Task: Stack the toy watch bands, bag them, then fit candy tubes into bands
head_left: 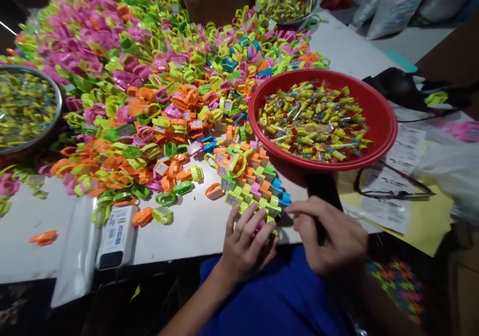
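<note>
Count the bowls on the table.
3: a red plastic bowl right of centre, a steel bowl cut off at the left edge, and a second steel bowl at the far top. Others may be hidden outside the view.

Overlapping orange, lime, pink and blue plastic toy watches (249, 186) lie in a slanted, tightly packed row.

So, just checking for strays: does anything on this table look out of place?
One orange plastic band lies alone on the bare left part of the table, apart from the heap of coloured plastic bands, so it looks dropped.
</note>
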{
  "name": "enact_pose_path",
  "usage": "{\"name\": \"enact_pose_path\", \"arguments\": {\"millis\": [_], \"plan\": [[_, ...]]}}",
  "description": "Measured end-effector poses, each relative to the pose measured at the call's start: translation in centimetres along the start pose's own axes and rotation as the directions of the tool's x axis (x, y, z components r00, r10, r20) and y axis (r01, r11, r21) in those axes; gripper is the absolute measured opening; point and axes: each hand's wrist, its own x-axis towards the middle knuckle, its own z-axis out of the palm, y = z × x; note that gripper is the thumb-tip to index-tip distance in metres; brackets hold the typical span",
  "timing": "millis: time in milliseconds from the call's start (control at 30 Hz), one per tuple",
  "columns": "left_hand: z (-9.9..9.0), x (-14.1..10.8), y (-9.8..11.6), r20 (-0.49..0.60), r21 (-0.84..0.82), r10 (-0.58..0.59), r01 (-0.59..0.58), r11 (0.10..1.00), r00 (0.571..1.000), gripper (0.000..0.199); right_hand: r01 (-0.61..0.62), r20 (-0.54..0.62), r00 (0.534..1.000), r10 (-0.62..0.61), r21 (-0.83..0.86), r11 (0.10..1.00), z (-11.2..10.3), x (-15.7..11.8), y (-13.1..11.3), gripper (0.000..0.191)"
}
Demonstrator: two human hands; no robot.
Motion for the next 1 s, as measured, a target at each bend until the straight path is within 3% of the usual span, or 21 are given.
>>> {"name": "enact_pose_path", "arguments": {"millis": [67,200,300,367,433,500,533,600,667,733,833,900,1000], "plan": [[-0.1,0.1,0.1,0.001,0.013,0.002,-0.002,1.0,1.0,0.036,0.058,0.095,0.994,-0.054,-0.038,0.998,0.5,3.0,0.4,0.039],[-1.4,0.2,-1.0,-0.029,-0.045,0.03,-0.031,0.998,0.999,0.028,0.127,0.315,0.948,-0.042,-0.253,0.959,3.6,7.9,3.0,0.05],[-2.8,1.4,-4.2,-0.192,-0.096,-0.023,0.004,0.995,0.981,0.027,0.181,0.434,0.901,-0.018,-0.337,0.924,5.7,9.5,4.8,0.055],[-3.3,3.2,-7.7,-0.284,-0.112,-0.206,0.181,0.977,0.937,0.024,0.205,0.455,0.89,-0.018,-0.365,0.908,6.3,9.6,5.1,0.055],[-3.0,5.8,-11.8,-0.157,-0.207,-0.414,0.38,0.901,0.896,0.022,0.2,0.433,0.901,-0.027,-0.36,0.911,6.0,9.4,5.0,0.053],[-1.9,8.5,-15.8,0.104,-0.164,-0.497,0.508,0.846,0.861,0.026,0.144,0.358,0.933,-0.026,-0.309,0.94,4.9,8.9,4.4,0.046],[-1.1,9.8,-17.5,0.242,-0.103,-0.472,0.506,0.857,0.848,0.028,0.091,0.295,0.956,-0.012,-0.257,0.962,4.1,8.6,4.1,0.038],[0.6,11.9,-20.3,0.358,-0.086,-0.422,0.479,0.873,0.833,0.025,-0.061,0.123,0.99,0.073,-0.102,0.993,2.2,7.6,3.3,0.019],[2.1,13.3,-21.9,0.462,-0.086,-0.365,0.45,0.889,0.809,0.022,-0.187,-0.025,0.982,0.189,0.063,0.98,0.1,5.9,2.5,0.002],[3.4,14.2,-22.8,0.545,-0.091,-0.311,0.424,0.901,0.778,0.019,-0.255,-0.091,0.959,0.27,0.149,0.955,-1.8,3.5,1.7,0.005],[4.4,14.7,-23.1,0.618,-0.101,-0.251,0.392,0.915,0.745,0.014,-0.342,-0.071,0.927,0.37,0.252,0.905,-3.0,-1.1,0.9,0.011],[4.4,14.8,-22.9,0.634,-0.107,-0.225,0.373,0.922,0.739,0.012,-0.446,-0.01,0.879,0.477,0.337,0.829,-2.4,-4.4,0.7,0.012],[3.7,14.6,-22.4,0.548,-0.082,-0.241,0.339,0.937,0.801,0.015,-0.566,0.06,0.812,0.58,0.321,0.759,0.1,-8.3,1.0,0.01]]}}
